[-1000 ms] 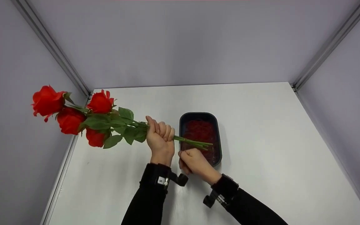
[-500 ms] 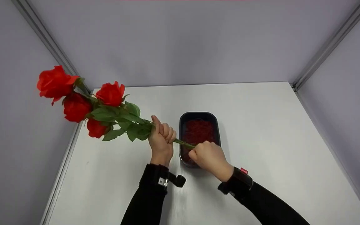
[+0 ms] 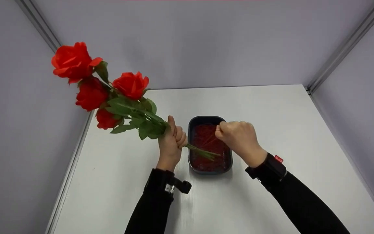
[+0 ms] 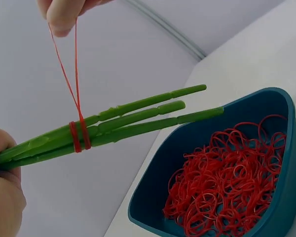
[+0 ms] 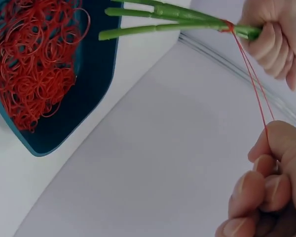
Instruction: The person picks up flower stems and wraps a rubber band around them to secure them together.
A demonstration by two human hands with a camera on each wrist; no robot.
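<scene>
Your left hand (image 3: 171,143) grips the rose stems (image 4: 133,118) above the dark tray (image 3: 227,162) full of red rubber bands (image 4: 227,187). Your right hand (image 3: 239,138) pinches one rubber band (image 4: 69,74), stretched taut and already wrapped around the stems.

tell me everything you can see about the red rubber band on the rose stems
The rubber band is thin, red and stretchy-looking. Part of it is wound in a couple of turns around the green stems, just beyond the left hand that grips the bunch. The rest is drawn taut into a long narrow loop, two strands running up to the right hand, which pinches its far end. It hangs above the blue tray of loose red bands without touching it.
</scene>
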